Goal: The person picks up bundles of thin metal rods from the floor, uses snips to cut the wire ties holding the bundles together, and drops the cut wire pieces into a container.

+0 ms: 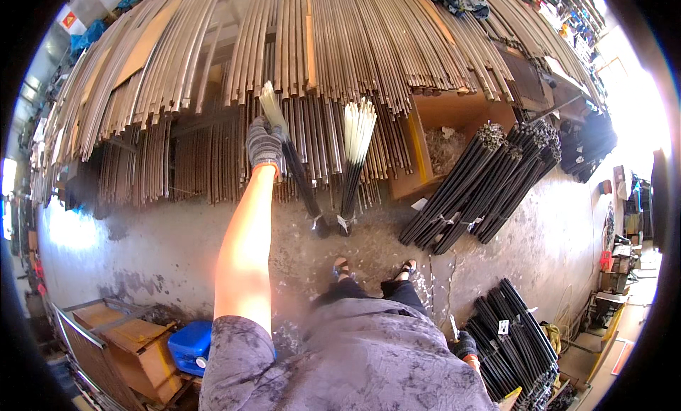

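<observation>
In a grey knit glove, my left hand reaches out ahead and is closed around a bundle of thin rods, dark below and pale at the upper end. The bundle leans, its foot on the floor. Just right of it, a second bundle of pale-tipped rods stands against the rack, tied near its foot. My right hand, in a dark glove, is low at my right side beside a stack of black rods. Its fingers look curled; a thin whitish strip shows by them, and whatever they hold is unclear.
Long metal tubes fill a rack across the far side. A cardboard box with clear plastic stands beneath, beside tied bundles of black rods. At the near left are a brown carton and a blue jerrycan. Small scraps litter the concrete floor.
</observation>
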A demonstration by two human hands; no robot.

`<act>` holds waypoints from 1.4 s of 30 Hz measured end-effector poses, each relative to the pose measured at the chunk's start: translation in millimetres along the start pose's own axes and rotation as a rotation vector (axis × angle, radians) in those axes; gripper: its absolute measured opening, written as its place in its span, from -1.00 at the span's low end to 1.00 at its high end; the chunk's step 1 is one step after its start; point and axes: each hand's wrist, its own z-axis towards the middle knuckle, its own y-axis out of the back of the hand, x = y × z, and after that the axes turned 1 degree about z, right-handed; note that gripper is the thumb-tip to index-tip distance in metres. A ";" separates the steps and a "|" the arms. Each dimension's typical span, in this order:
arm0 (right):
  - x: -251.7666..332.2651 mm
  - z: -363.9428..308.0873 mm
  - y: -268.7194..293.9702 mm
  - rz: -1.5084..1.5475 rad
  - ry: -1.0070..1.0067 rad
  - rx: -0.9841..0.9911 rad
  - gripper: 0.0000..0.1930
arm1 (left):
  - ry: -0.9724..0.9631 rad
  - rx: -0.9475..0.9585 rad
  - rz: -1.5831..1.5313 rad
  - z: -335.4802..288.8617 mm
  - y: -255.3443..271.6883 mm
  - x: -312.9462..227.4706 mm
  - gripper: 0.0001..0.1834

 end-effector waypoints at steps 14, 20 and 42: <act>34.5 54.1 19.4 -0.056 0.201 0.016 -0.42 | 0.456 0.254 -0.647 -63.0 59.4 13.1 -0.83; 66.1 72.8 35.8 -0.187 0.225 0.081 -0.35 | -0.405 0.076 0.219 -144.2 44.7 108.4 -0.79; -6.0 -51.6 -26.6 0.112 -0.059 0.058 -0.43 | 0.098 0.251 -0.549 -83.9 -86.4 -108.4 -0.78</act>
